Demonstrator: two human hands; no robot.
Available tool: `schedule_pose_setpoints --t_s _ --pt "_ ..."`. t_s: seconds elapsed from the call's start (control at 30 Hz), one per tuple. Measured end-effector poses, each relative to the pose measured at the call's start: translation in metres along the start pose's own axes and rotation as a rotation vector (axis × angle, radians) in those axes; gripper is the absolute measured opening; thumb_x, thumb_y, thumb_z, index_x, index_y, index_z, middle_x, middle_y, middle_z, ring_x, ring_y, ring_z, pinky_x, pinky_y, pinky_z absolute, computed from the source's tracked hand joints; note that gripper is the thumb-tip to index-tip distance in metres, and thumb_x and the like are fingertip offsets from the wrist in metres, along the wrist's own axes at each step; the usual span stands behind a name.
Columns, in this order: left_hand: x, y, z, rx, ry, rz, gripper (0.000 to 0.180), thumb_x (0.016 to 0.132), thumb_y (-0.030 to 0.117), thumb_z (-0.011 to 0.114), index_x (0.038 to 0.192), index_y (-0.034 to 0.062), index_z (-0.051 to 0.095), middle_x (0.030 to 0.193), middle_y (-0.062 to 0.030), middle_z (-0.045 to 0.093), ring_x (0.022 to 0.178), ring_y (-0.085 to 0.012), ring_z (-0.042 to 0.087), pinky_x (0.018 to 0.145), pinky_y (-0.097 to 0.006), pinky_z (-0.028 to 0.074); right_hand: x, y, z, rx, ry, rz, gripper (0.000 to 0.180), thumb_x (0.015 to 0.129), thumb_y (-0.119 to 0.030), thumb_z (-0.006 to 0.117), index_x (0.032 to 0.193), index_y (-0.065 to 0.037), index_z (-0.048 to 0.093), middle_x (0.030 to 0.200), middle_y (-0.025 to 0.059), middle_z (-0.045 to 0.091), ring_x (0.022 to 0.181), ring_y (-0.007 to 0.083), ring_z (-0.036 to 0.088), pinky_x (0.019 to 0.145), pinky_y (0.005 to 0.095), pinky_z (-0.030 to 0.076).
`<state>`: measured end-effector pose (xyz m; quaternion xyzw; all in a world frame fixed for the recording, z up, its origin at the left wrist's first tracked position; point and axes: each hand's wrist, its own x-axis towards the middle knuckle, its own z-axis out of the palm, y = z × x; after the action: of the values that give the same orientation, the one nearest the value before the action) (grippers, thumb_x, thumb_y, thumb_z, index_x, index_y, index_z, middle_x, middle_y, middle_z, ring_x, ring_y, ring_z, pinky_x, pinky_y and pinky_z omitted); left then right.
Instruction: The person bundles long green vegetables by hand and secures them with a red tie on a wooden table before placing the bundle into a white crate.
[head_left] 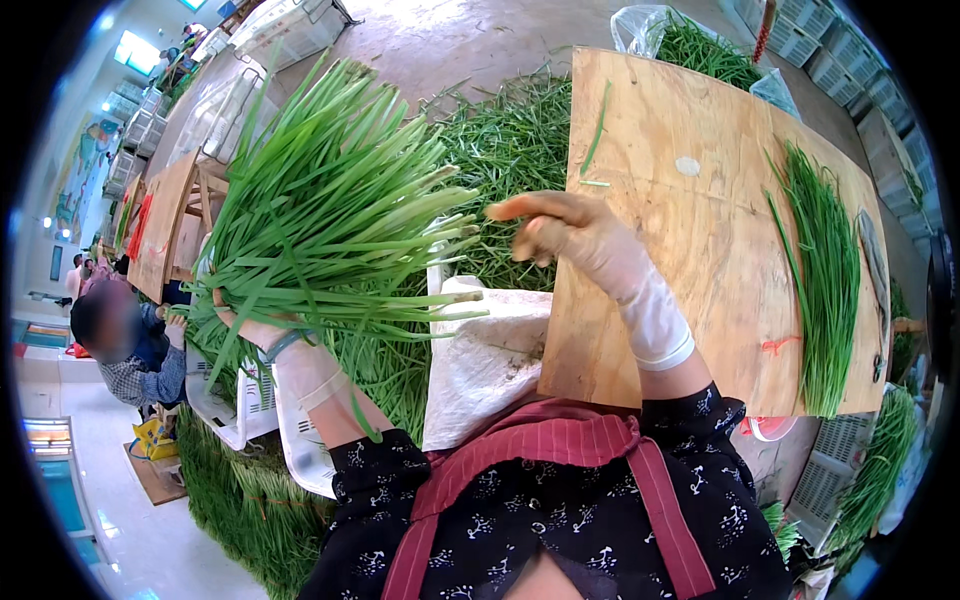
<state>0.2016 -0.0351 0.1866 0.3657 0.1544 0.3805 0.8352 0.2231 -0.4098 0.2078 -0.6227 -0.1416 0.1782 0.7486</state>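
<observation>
A large loose bunch of garlic chives (320,190) rests in my left hand (262,335), its pale cut ends pointing right. The fingers of that gloved hand wrap round the underside, partly hidden by leaves. My gloved right hand (585,232) is raised between the bunch and the wooden board (690,270); its fingers are bent but apart, and nothing shows in them. On the right of the board lies a long bundle of chives (825,290), with a red tie (780,345) beside it. A few stray leaves (598,130) lie at the board's far left corner.
Beyond my hands is a heap of loose green leaves (520,140). A white sack (480,360) hangs in front of me, beside a white crate (303,445). More chives (245,490) are piled at lower left. Another person (145,350) works at far left.
</observation>
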Motion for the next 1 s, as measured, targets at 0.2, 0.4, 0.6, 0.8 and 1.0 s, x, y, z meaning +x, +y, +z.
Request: schedule_pose_setpoints --t_s 0.2,0.4,0.6,0.8,1.0 --pt "0.01 0.002 -0.016 -0.145 -0.203 0.026 0.05 0.082 0.039 0.043 0.123 0.0099 0.047 0.126 -0.011 0.047 0.113 -0.0284 0.046 0.095 -0.047 0.036 -0.012 0.005 0.058 -0.521 -0.123 -0.415 0.018 0.078 -0.021 0.064 0.078 -0.004 0.063 0.059 0.0065 0.058 0.052 0.0158 0.055 0.049 0.0285 0.045" --pt "-0.013 -0.002 -0.015 -0.283 -0.361 0.008 0.05 0.082 0.039 0.043 0.122 0.0096 0.048 0.126 -0.0109 0.047 0.113 -0.0285 0.046 0.095 -0.047 0.036 -0.048 0.027 0.087 -0.967 -0.292 -0.757 0.019 0.076 -0.023 0.062 0.069 -0.007 0.054 0.049 0.0038 0.047 0.048 0.0214 0.05 0.048 0.0316 0.041" --pt "0.002 -0.005 -0.025 -0.357 -0.428 0.003 0.05 0.082 0.04 0.042 0.122 0.0094 0.048 0.126 -0.0107 0.047 0.113 -0.0285 0.045 0.095 -0.047 0.036 -0.051 0.029 0.056 -0.855 -0.271 -0.611 0.016 0.077 -0.019 0.062 0.069 -0.006 0.058 0.054 0.0061 0.053 0.053 0.0237 0.054 0.052 0.0306 0.044" --pt "0.031 -0.001 -0.044 -0.346 -0.421 -0.016 0.051 0.082 0.04 0.042 0.122 0.0091 0.048 0.125 -0.0106 0.047 0.113 -0.0285 0.045 0.096 -0.047 0.036 -0.012 0.015 -0.025 -0.679 0.196 -0.335 0.037 0.075 -0.001 0.059 0.109 -0.016 0.06 0.092 0.0089 0.064 0.075 0.0219 0.061 0.06 0.0288 0.049" --pt "0.026 -0.004 -0.041 -0.472 -0.598 -0.096 0.052 0.085 0.042 0.038 0.126 0.0104 0.045 0.126 -0.0129 0.045 0.114 -0.0311 0.045 0.095 -0.048 0.038 0.024 -0.009 0.013 -0.83 0.205 -0.783 0.018 0.071 -0.009 0.066 0.088 -0.012 0.067 0.106 0.0081 0.059 0.092 0.0216 0.056 0.081 0.0345 0.044"
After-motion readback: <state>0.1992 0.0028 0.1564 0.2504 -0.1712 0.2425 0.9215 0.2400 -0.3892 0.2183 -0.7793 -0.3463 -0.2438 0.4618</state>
